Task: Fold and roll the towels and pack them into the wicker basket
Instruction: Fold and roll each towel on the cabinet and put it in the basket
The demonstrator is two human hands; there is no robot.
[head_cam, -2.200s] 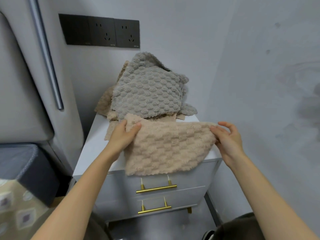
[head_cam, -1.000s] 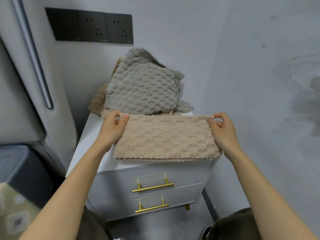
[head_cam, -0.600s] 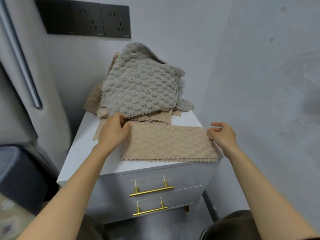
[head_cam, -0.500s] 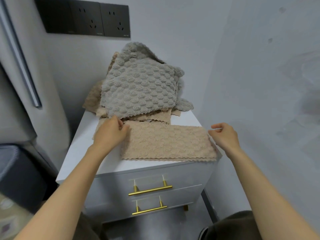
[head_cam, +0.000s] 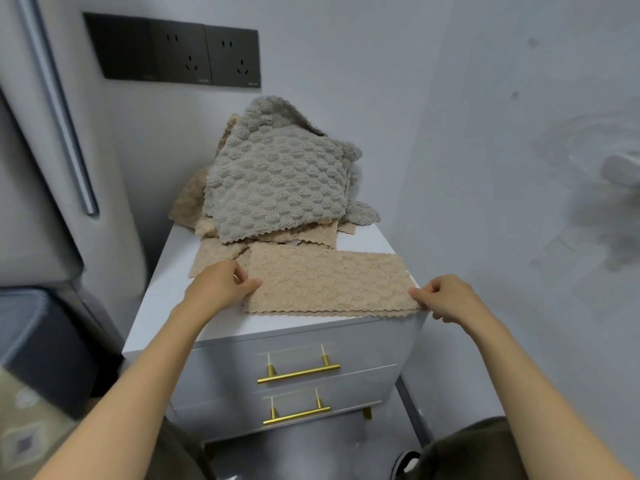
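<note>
I'm looking at a beige towel (head_cam: 325, 282) of nubby, matt cloth on the near worktop (head_cam: 166, 292), whose white top is showing smooth and faintly glossy. Farther back, a grey towel (head_cam: 280, 181) is showing coarser, bubbly pile. The drawer handles (head_cam: 298, 372) are gleaming like brushed brass, and the wall sockets (head_cam: 207, 57) are looking like matt black plastic.

Soft, even, cool indoor light, moderately bright. A faint shadow lies under the grey towel (head_cam: 277, 178) at 12 o'clock. The beige towel (head_cam: 325, 282) is sharp; the patterned fabric (head_cam: 24, 441) at 8 o'clock is smeared. Wide-angle distortion leans the metal strip (head_cam: 59, 116) at 10 o'clock.
</note>
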